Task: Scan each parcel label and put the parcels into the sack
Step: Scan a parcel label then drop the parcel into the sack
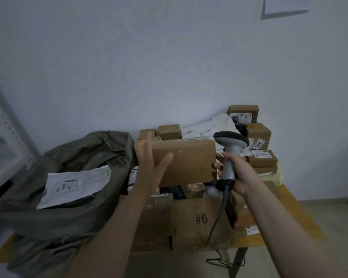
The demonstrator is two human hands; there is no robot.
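**Left hand splayed at the flat parcel, scanner in the right**

Nearest me, at the bottom centre of the frame, a brown cardboard carton marked "#6" (201, 219) sits on the front edge of the wooden table (289, 215). A dark cable (217, 215) runs down across it and over the table edge.

At lower left I see the olive-green fabric sack (54, 213) slumped open. A white plastic mailer with printed labels (76, 183) lies in its mouth.

Higher up, at mid-frame, my left hand (149, 167) is spread with its fingers straight and apart, gripping nothing. It overlaps the left edge of a flat brown cardboard parcel (187, 159) standing upright on the pile. The picture is dim, so I cannot tell whether the palm touches the parcel or hangs in front of it.

Right of the parcel, my right hand (237, 175) is wrapped round the handle of a grey handheld barcode scanner (230, 144). Its dark head is level with the parcel's top edge.

Behind, more brown boxes and white mailers (257, 135) are heaped toward the right centre, against a pale wall (149, 67). A white metal shelf upright (8, 125) stands at the left edge.
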